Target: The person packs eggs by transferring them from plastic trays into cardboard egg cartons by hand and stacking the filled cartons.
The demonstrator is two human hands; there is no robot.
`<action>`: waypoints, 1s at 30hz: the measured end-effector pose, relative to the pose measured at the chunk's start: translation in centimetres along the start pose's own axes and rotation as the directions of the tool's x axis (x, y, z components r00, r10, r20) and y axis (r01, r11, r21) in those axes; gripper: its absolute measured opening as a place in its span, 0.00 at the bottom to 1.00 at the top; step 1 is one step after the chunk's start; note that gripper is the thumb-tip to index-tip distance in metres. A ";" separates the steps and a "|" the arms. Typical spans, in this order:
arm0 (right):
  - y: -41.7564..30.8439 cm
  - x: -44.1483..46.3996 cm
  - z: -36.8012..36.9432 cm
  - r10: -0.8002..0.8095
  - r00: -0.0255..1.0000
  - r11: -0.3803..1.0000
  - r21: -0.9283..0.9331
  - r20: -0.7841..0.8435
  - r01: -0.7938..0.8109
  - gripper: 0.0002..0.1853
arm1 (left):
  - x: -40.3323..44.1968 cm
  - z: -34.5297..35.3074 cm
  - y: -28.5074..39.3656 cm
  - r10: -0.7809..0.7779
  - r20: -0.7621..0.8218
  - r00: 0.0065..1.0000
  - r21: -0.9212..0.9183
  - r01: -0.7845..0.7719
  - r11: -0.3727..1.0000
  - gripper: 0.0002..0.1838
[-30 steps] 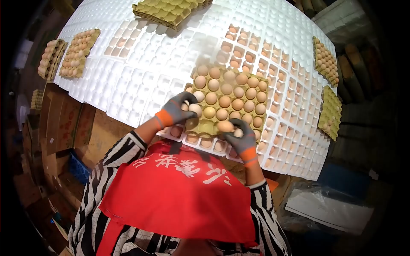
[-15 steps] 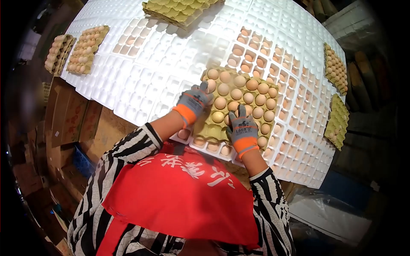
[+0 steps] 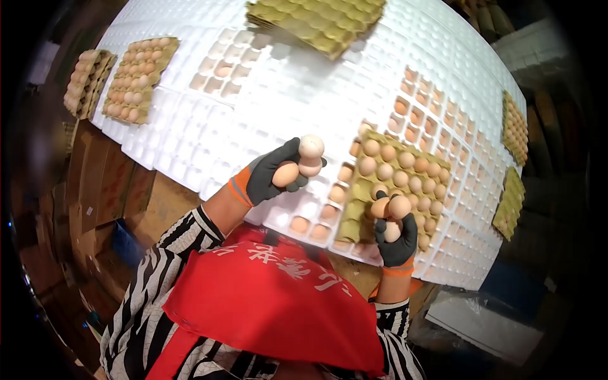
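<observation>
My left hand [image 3: 261, 178], in a dark-palmed work glove, is turned palm up and closed round three eggs [image 3: 285, 174] above the white moulded trays [image 3: 218, 142]. Over the near right part of a yellowish pulp egg tray [image 3: 352, 218], my right hand [image 3: 401, 249] also cups several eggs [image 3: 399, 207], its palm up. Rows of eggs still sit in the right and far parts of that tray, while cups on its near left side are bare. The pulp tray lies on top of white trays whose compartments hold eggs [image 3: 299, 225].
A stack of pulp trays [image 3: 316, 22] lies at the far side. Full egg trays stand at the left [image 3: 139, 79] and right [image 3: 515, 128]. Another pulp tray [image 3: 510, 204] sits on the right edge. Cardboard boxes [image 3: 104, 183] are beside the table at left.
Both hands have lifted eggs from the pulp tray and turned palm up. My left hand has moved left, off the tray; my right has drawn back toward me. The view has shifted.
</observation>
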State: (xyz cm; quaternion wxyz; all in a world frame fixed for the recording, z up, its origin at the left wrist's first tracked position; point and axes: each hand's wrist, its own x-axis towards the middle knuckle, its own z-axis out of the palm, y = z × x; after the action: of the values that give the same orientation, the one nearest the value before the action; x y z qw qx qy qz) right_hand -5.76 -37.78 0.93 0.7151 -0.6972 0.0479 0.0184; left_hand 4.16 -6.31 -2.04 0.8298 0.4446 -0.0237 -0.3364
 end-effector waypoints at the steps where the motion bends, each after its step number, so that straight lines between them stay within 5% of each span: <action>1: 0.2 0.7 2.0 -0.038 0.998 0.998 -0.043 0.040 0.039 0.21 | -0.6 -1.4 -0.2 0.143 0.066 0.988 0.097 -0.149 0.984 0.20; 2: 0.5 1.4 3.9 -0.075 0.994 0.993 -0.082 0.080 0.082 0.19 | -1.3 -2.7 -0.4 0.282 0.130 0.950 0.175 -0.302 0.937 0.22; 3: 0.9 2.1 5.5 -0.113 0.982 0.982 -0.131 0.152 0.133 0.18 | -1.7 -4.4 -0.2 0.209 0.131 0.969 0.045 -0.216 0.975 0.23; 4: 1.0 2.3 6.9 0.069 0.986 0.992 0.092 0.151 -0.083 0.18 | -2.1 -5.5 0.7 0.135 0.143 0.980 -0.088 -0.123 0.988 0.24; 8: 1.5 3.8 11.5 0.236 0.954 0.958 0.123 0.183 -0.261 0.20 | -4.8 -7.9 3.2 0.196 0.087 0.977 0.337 -0.214 0.917 0.25; 10: 1.3 4.5 12.9 0.328 0.927 0.912 0.194 0.185 -0.361 0.20 | -5.4 -8.0 4.5 0.060 -0.050 0.997 0.144 -0.052 0.988 0.24; 15: 1.3 5.3 15.2 0.365 0.906 0.913 0.106 0.215 -0.393 0.24 | -5.3 -9.5 6.6 -0.008 -0.060 0.998 -0.021 0.007 1.000 0.25; 18: 2.2 6.1 15.7 0.390 0.908 0.917 0.020 0.151 -0.398 0.22 | -4.7 -11.3 6.4 -0.015 -0.069 0.998 -0.116 0.007 0.993 0.23; 23: 2.9 10.1 17.3 0.480 0.866 0.876 0.020 -0.139 -0.482 0.20 | -2.7 -15.4 4.8 0.102 -0.294 0.950 0.053 -0.090 0.994 0.21; 25: 3.1 12.2 17.6 0.392 0.902 0.909 -0.072 -0.182 -0.410 0.22 | -1.8 -16.5 4.8 0.138 -0.331 0.933 0.079 -0.118 0.990 0.22; 26: 2.8 13.4 17.9 0.209 0.961 0.917 -0.305 -0.183 -0.257 0.23 | -1.3 -16.6 5.4 0.193 -0.326 0.925 0.214 -0.127 0.969 0.22; 28: 2.0 16.2 18.8 -0.148 0.988 0.716 -0.694 -0.043 0.077 0.24 | 0.0 -16.9 5.8 0.190 -0.369 0.910 0.148 -0.144 0.978 0.22; 30: 3.6 18.3 19.5 -0.237 0.970 0.602 -0.792 -0.062 0.096 0.24 | 0.9 -16.8 6.1 0.186 -0.410 0.893 0.106 -0.156 0.982 0.22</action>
State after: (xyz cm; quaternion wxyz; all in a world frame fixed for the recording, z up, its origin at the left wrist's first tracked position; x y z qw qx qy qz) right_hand 12.90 -18.98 -3.92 0.3314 -0.9392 0.0272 -0.0857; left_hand 13.78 7.59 -7.81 0.8260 0.5312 0.1034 -0.1580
